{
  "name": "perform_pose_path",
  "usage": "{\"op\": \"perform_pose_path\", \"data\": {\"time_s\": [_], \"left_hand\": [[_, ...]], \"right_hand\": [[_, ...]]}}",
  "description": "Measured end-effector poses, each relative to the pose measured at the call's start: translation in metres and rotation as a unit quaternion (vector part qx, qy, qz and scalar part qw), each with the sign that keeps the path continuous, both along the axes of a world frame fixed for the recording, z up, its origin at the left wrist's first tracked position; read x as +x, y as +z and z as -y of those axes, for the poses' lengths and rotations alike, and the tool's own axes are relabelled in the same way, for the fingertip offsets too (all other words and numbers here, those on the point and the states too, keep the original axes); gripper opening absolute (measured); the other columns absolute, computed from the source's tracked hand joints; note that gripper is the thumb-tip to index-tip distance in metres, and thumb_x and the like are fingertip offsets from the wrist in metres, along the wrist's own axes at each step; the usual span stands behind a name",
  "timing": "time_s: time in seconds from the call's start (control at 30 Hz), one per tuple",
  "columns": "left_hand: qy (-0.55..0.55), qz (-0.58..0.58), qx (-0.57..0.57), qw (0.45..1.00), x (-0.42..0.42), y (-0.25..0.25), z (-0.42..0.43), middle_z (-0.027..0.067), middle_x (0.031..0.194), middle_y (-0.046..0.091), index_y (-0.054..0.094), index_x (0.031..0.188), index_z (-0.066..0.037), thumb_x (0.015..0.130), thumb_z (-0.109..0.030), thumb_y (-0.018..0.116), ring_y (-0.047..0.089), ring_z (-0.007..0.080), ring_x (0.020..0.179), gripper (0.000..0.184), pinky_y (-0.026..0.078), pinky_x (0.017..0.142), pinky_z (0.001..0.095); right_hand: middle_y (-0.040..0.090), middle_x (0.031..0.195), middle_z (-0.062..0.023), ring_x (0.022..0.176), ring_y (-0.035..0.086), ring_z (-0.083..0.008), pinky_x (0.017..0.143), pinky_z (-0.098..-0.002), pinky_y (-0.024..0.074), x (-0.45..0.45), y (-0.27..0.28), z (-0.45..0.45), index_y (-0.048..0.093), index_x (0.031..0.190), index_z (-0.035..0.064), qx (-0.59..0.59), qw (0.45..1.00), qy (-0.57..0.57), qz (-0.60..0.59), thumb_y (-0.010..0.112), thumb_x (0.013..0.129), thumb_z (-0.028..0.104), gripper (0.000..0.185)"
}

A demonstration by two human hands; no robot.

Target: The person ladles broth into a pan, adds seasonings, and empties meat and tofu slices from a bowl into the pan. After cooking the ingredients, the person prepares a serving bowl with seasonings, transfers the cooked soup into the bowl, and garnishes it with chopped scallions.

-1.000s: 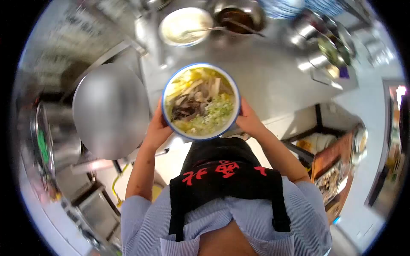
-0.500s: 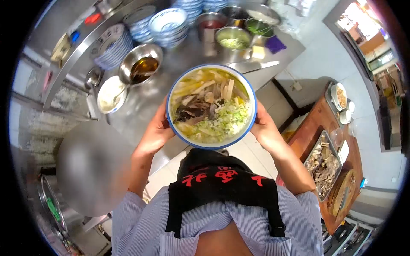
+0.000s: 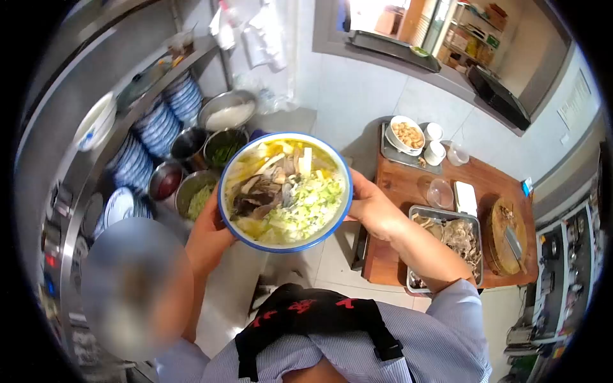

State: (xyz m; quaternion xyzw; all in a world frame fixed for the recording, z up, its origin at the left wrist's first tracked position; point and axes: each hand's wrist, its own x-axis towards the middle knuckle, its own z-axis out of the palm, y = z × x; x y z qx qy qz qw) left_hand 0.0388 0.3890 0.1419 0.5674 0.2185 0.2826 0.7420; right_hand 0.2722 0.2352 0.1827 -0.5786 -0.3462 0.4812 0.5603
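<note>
A large white bowl with a blue rim [image 3: 285, 192] is held up level in front of my chest. Yellowish broth, dark and pale meat strips and a heap of chopped green onion fill it. My left hand [image 3: 212, 231] grips its left side, and my right hand [image 3: 368, 203] grips the right side. The fingertips of both hands are partly hidden behind the bowl.
Stacked blue-and-white bowls [image 3: 157, 131] and metal pots [image 3: 224, 148] line the counter at left. At right, a wooden table [image 3: 396, 239] bears a meat tray [image 3: 454, 237], a round chopping board [image 3: 504, 239] with a cleaver, and small bowls. A window opening [image 3: 450, 80] is above.
The view has swung right, from the steel counter toward the wall opening and wooden table. Both hands still hold the bowl, which has turned along with my body.
</note>
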Motion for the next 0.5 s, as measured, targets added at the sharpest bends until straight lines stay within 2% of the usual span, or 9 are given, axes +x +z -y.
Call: {"op": "perform_pose_path", "data": {"time_s": [0.1,0.23,0.27,0.3,0.37,0.4,0.5], "left_hand": [[-0.046,0.005,0.044,0.998,0.132,0.025,-0.045,0.009,0.131,0.048,0.032,0.14,-0.005,0.071,-0.002,0.07,0.048,0.0176,0.117,0.079,0.042,0.095,0.0299],[-0.115,-0.015,0.083,0.99,0.314,0.066,-0.094,0.0105,0.126,0.051,0.034,0.139,-0.005,0.072,-0.002,0.069,0.054,0.0188,0.11,0.076,0.049,0.087,0.031],[-0.134,-0.009,0.051,0.99,0.359,0.077,-0.104,0.011,0.124,0.052,0.035,0.138,-0.004,0.072,-0.001,0.068,0.057,0.0182,0.105,0.074,0.053,0.081,0.0297],[-0.152,-0.022,0.044,0.987,0.406,0.084,-0.114,0.0093,0.122,0.053,0.036,0.138,-0.006,0.071,0.0,0.068,0.056,0.0171,0.104,0.074,0.052,0.08,0.0287],[-0.178,-0.039,0.033,0.983,0.449,0.091,-0.131,0.0057,0.117,0.055,0.038,0.138,-0.01,0.071,0.001,0.067,0.055,0.0148,0.101,0.074,0.05,0.077,0.0267],[-0.158,-0.042,0.041,0.986,0.472,0.096,-0.133,0.0052,0.113,0.057,0.038,0.137,-0.009,0.072,0.002,0.065,0.057,0.0131,0.096,0.071,0.05,0.071,0.0239],[-0.229,-0.023,0.059,0.971,0.542,0.108,-0.154,0.0049,0.112,0.057,0.038,0.137,-0.01,0.073,0.001,0.064,0.058,0.0134,0.095,0.07,0.051,0.071,0.0225]], "right_hand": [[0.054,0.121,-0.004,0.104,0.055,-0.012,0.082,-0.0254,0.0503,0.115,0.026,-0.017,0.034,0.14,0.0121,0.008,0.998,-0.054,0.007,0.057,0.082,-0.005,0.064],[0.056,0.117,-0.004,0.101,0.057,-0.013,0.08,-0.0263,0.0512,0.272,0.047,-0.039,0.039,0.137,0.0126,0.015,0.99,-0.137,-0.009,0.058,0.082,-0.004,0.06],[0.057,0.117,-0.0039,0.1,0.057,-0.0134,0.08,-0.0273,0.0515,0.31,0.054,-0.045,0.04,0.136,0.0131,0.015,0.988,-0.154,-0.019,0.058,0.082,-0.004,0.059],[0.056,0.117,-0.0063,0.101,0.058,-0.0151,0.079,-0.0275,0.0528,0.353,0.059,-0.049,0.038,0.136,0.0111,0.019,0.986,-0.164,-0.021,0.057,0.082,-0.005,0.059],[0.056,0.118,-0.0109,0.102,0.06,-0.0186,0.079,-0.0279,0.0555,0.39,0.065,-0.056,0.034,0.137,0.0073,0.028,0.984,-0.174,-0.015,0.055,0.083,-0.005,0.059],[0.056,0.118,-0.012,0.102,0.06,-0.0201,0.079,-0.0272,0.0558,0.4,0.083,-0.059,0.035,0.136,0.0064,0.016,0.978,-0.209,-0.007,0.055,0.083,-0.005,0.058],[0.057,0.12,-0.0071,0.102,0.058,-0.0165,0.08,-0.0293,0.0518,0.464,0.084,-0.068,0.043,0.135,0.0151,0.003,0.973,-0.229,0.001,0.058,0.083,0.0,0.056]]}}
